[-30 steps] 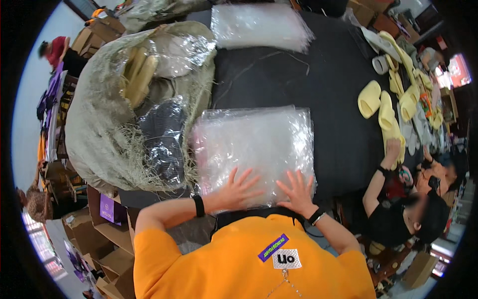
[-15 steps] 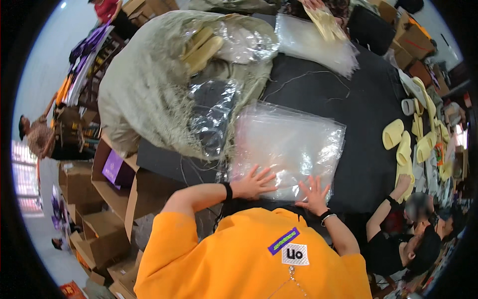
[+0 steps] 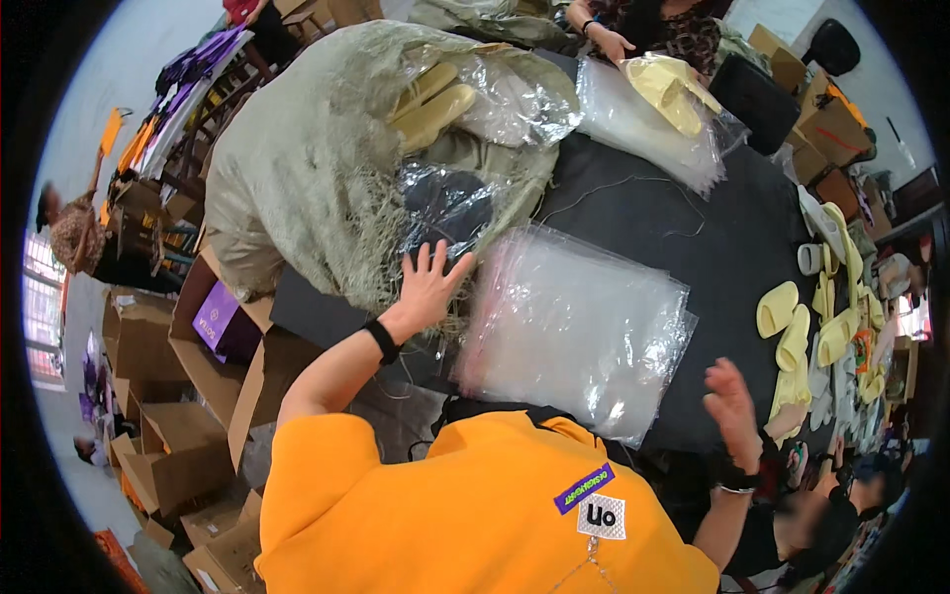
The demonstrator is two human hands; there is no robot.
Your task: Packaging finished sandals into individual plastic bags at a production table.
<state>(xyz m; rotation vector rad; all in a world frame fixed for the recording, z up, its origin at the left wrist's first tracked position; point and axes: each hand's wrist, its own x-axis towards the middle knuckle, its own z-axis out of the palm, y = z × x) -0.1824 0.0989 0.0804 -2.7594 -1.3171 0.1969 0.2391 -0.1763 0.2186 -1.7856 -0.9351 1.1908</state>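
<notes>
My left hand [image 3: 427,289] is open, fingers spread, over the frayed edge of a large woven sack [image 3: 297,168]. Beside its fingertips, a clear plastic wrapper [image 3: 440,203] shows in the sack's mouth. Farther in lies a pair of yellow slippers [image 3: 433,111], partly in clear plastic. A stack of clear plastic bags [image 3: 579,322] lies flat on the black tabletop [image 3: 643,233], between my hands. My right hand [image 3: 733,408] is raised off the table's right side, seen edge-on, fingers stretched and seemingly holding nothing. Neither hand touches the stack.
Across the table, another person's hand [image 3: 609,42] is at a yellow slipper [image 3: 668,91] over more clear bags [image 3: 633,124]. More yellow slippers [image 3: 792,342] lie along the right edge. Open cardboard boxes [image 3: 183,450] stand at the left. A co-worker in black [image 3: 831,530] is at lower right.
Both hands have left the stack of bags: the left moved up and left to the sack, the right moved out to the right. Across the table, the slipper is lower over the bags.
</notes>
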